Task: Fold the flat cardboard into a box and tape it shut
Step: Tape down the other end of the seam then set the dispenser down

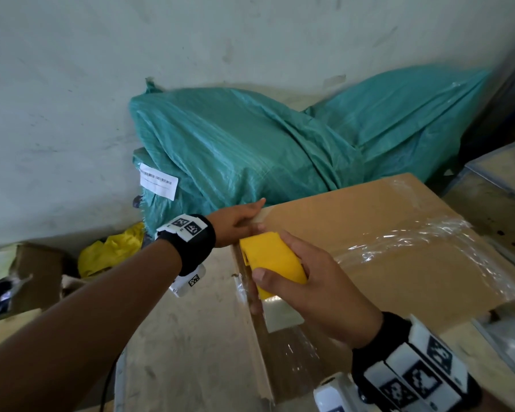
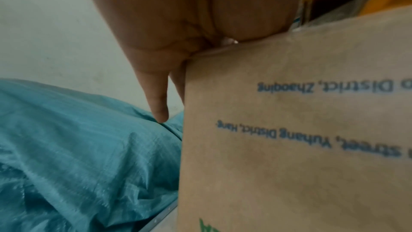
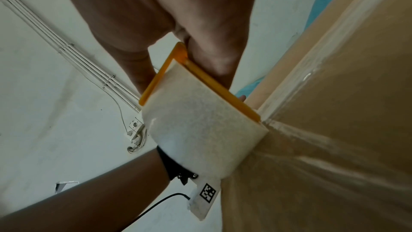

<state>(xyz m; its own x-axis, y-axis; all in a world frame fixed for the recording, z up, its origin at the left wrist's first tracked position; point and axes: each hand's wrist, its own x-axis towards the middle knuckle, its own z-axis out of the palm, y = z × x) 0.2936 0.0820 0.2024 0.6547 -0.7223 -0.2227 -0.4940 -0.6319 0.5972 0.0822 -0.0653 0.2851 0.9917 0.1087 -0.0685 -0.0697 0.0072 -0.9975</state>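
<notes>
Your right hand grips the yellow scraper, fingers curled around it, at the box edge. Your left hand lays straight fingers on its corner.

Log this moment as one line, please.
left hand: presses cardboard box corner | right hand: grips yellow squeegee against box edge

Both forearms are bare. Behind the left hand a black wristband carries white blocks printed with black square markers; a white camera housing hangs beneath, trailing a thin black cable. The right hand has the same black band and marker blocks.
</notes>
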